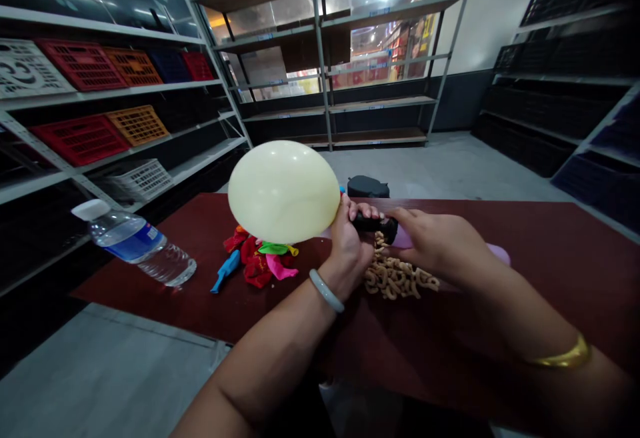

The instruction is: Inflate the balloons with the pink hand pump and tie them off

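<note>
A pale yellow inflated balloon (284, 191) points left from my left hand (347, 241), its neck hidden by the fingers. Those fingers are wrapped round a black cylinder that looks like a hand balloon pump (370, 223). My right hand (440, 241) is closed round the pump's other end, its fingers partly hidden. A light purple shape (499, 254) shows beyond the right hand; I cannot tell whether it belongs to the pump. Just below my hands lies a heap of tan curled snack-like pieces (397, 277). Deflated balloons (257, 261) in several colours lie left of my left forearm.
A capped water bottle (140, 243) stands on the left of the dark red table (280, 315). Behind the table's far edge is a black object, perhaps a stool (368, 187). Metal shelves (323, 58) stand behind, with coloured crates (83, 65) at the left.
</note>
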{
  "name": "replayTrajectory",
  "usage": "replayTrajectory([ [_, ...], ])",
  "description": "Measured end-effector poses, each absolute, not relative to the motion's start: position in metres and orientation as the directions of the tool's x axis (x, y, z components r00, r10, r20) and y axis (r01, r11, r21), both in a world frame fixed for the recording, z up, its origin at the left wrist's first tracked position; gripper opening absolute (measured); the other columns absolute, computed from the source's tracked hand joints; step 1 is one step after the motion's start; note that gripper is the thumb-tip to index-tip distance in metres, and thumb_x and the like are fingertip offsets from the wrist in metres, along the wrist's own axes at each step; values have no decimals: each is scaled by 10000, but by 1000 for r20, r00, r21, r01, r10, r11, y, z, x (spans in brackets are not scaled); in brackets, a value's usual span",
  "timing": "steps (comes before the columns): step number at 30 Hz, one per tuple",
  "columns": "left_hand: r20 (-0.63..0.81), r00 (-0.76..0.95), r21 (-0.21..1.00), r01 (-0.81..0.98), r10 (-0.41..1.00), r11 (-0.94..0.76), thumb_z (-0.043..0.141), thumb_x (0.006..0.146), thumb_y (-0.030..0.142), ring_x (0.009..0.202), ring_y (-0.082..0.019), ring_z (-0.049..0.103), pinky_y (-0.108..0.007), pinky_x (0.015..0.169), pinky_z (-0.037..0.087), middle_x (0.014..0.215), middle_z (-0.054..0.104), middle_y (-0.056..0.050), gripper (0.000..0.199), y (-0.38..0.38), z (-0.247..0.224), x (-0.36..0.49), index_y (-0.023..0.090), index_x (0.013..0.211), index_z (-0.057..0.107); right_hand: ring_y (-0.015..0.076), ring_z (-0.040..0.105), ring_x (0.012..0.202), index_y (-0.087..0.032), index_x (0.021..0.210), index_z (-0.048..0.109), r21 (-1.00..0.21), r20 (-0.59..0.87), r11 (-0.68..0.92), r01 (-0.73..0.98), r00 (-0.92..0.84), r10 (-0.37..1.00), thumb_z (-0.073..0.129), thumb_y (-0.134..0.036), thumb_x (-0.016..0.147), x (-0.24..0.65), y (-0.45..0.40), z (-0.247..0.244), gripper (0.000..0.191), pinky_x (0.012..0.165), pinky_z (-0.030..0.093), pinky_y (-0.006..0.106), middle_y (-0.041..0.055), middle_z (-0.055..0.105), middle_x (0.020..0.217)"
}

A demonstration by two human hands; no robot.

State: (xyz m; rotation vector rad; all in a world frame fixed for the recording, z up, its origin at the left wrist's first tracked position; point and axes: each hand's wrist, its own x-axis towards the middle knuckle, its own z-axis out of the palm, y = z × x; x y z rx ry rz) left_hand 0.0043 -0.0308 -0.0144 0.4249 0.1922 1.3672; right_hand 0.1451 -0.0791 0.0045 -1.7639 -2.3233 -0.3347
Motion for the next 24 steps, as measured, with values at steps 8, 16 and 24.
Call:
replayTrajectory([
  [8, 33, 222, 441, -878, 974, 185, 501, 963, 361, 619, -122, 533, -279, 710, 487, 636, 502, 1, 445, -23, -18, 1, 186, 579, 360, 243, 673, 794, -377, 1383, 528, 8, 322, 236, 972, -226, 919, 440, -706, 864, 143, -75, 0, 621, 560, 365, 318, 38, 718, 1064],
  [16, -35, 217, 450, -868, 976, 209, 510, 938, 300, 632, -120, 599, -281, 729, 495, 691, 613, -9, 374, -6, -18, -14, 173, 594, 435, 251, 673, 830, -363, 1307, 590, -41, 279, 275, 961, -253, 926, 433, -690, 867, 151, -67, -4, 570, 578, 391, 326, 39, 716, 1062],
  [24, -99, 2, 470, -881, 995, 48, 471, 961, 292, 757, -160, 692, -310, 815, 503, 778, 720, -61, 325, 23, -7, -48, 176, 657, 477, 275, 604, 614, -292, 1224, 673, -179, 174, -96, 979, 127, 976, 501, -782, 760, 230, -53, 5, 697, 553, 377, 378, 131, 734, 841],
])
